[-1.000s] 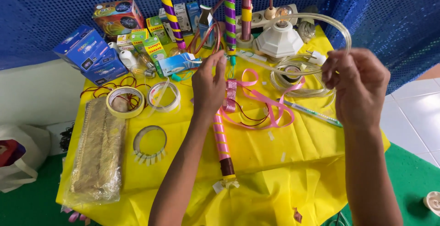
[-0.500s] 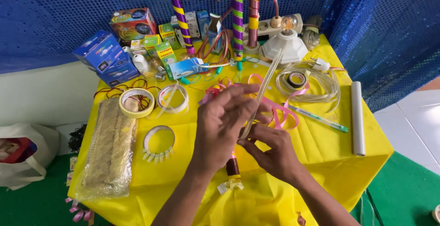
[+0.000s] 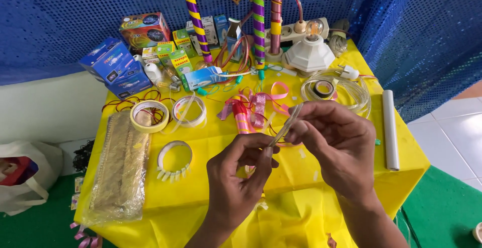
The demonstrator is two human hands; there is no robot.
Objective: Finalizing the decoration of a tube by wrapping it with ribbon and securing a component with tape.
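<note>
Fingers of the left hand (image 3: 236,177) and right hand (image 3: 334,140) pinch opposite ends of a thin clear strip of tape (image 3: 286,125), held slanted above the yellow tablecloth (image 3: 211,197), just in front of the pink ribbon curls (image 3: 253,110).

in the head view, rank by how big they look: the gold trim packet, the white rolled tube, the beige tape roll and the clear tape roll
1. gold trim packet
2. white rolled tube
3. beige tape roll and clear tape roll: they look alike, so no ranking between them.
</note>
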